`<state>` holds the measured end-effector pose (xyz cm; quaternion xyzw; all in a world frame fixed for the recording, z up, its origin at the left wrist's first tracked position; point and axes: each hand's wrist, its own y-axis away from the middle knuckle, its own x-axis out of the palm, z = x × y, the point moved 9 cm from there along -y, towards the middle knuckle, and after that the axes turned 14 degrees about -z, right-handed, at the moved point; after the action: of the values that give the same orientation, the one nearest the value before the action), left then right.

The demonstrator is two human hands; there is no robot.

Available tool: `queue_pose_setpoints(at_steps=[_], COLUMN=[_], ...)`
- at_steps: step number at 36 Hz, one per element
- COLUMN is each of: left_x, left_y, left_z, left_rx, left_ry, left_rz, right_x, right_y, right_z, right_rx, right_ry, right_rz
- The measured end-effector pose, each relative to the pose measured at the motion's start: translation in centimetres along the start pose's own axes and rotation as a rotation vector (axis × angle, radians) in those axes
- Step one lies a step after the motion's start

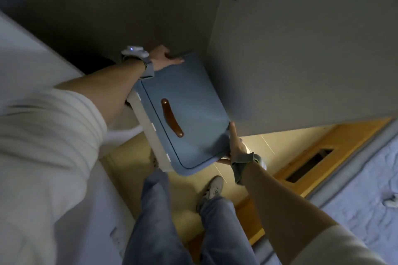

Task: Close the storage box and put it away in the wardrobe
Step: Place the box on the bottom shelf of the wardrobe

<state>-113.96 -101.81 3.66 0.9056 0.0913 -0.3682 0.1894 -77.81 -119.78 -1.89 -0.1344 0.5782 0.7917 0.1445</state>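
Note:
The storage box (193,103) has a blue lid with a brown handle and a white body, and its lid is down. I hold it up in the air, tilted, with its far end at the dark wardrobe opening (120,17). My left hand (165,57) grips the far edge of the lid, thumb on top. At the near right corner my right hand (237,146) holds the box, fingers partly hidden beneath it. Both wrists wear grey bands.
The open grey wardrobe door (301,49) stands close on the right of the box. A white panel (25,54) borders the opening on the left. Below are my jeans and a shoe (213,187) on a pale floor. A wooden bed frame (323,153) and blue bedding (366,189) lie at right.

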Motion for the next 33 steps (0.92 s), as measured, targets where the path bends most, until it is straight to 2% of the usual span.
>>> queue_pose_setpoints(at_steps=[5,10,14,20,24,33], left_x=[0.6,0.6,1.1,1.4,2.9,4.0], left_y=[-5.9,-9.8,-12.7,-16.4,-18.0,-19.9], left_z=[6.7,10.3,13.3,17.7,20.4,24.9], left_rx=[-0.133,-0.135,-0.193,-0.267,-0.326,-0.335], left_ry=[0.012,-0.117,-0.159,-0.351,-0.385,-0.375], left_rz=[0.006,-0.079,-0.135,-0.207,-0.143,-0.149], right_x=[6.6,11.2,15.4,20.7,22.8,27.4], right_y=[-3.9,-7.5,-10.8,-14.1,-15.6,-19.2], right_z=[2.6,4.2,5.2,6.2,7.4,9.4], right_rx=[0.015,-0.017,-0.045,-0.124,-0.184,-0.232], right_ry=[0.001,-0.06,-0.046,-0.013,0.002,0.014], right_rz=[-0.056,-0.119,-0.085,-0.058,-0.081,-0.107])
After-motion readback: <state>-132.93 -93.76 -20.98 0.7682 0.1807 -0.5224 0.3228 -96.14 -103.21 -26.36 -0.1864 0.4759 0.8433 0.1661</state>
